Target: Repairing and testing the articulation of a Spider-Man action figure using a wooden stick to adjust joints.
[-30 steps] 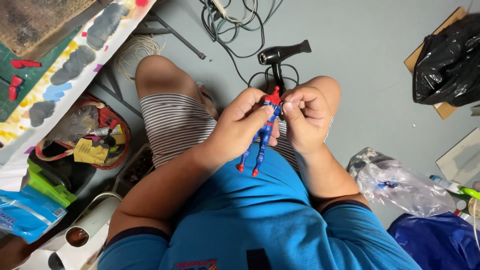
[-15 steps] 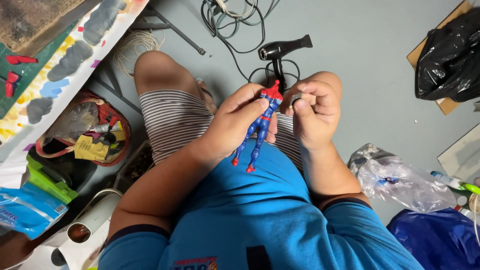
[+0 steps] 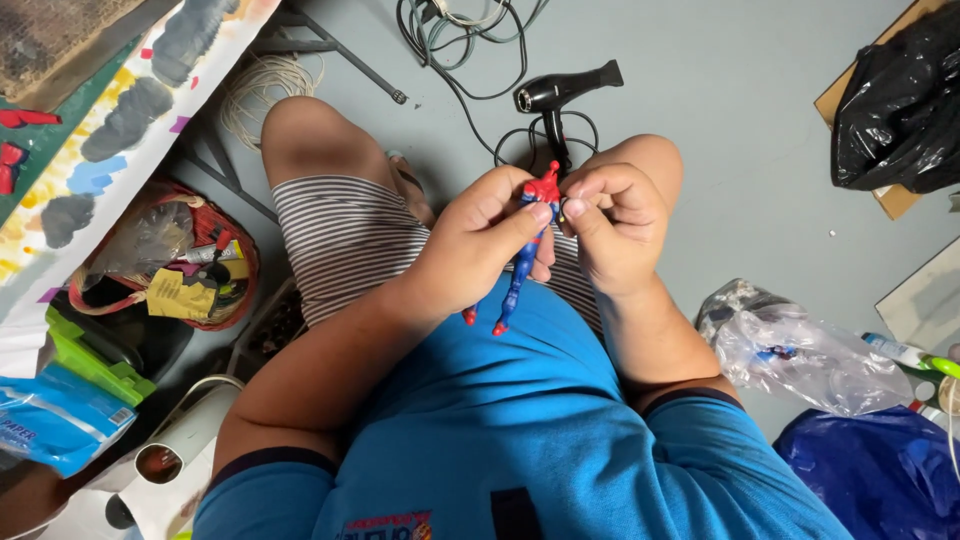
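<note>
A grey floor [image 3: 720, 130] fills the upper frame, with a black hair dryer [image 3: 560, 90] at upper centre and a crumpled clear plastic bag [image 3: 800, 350] at right. At centre, the left hand [image 3: 480, 245] is closed around a small red-and-blue plastic action figure [image 3: 520, 270], legs hanging free. The right hand [image 3: 610, 230] pinches something tiny beside its red head; that piece looks not yet fitted.
</note>
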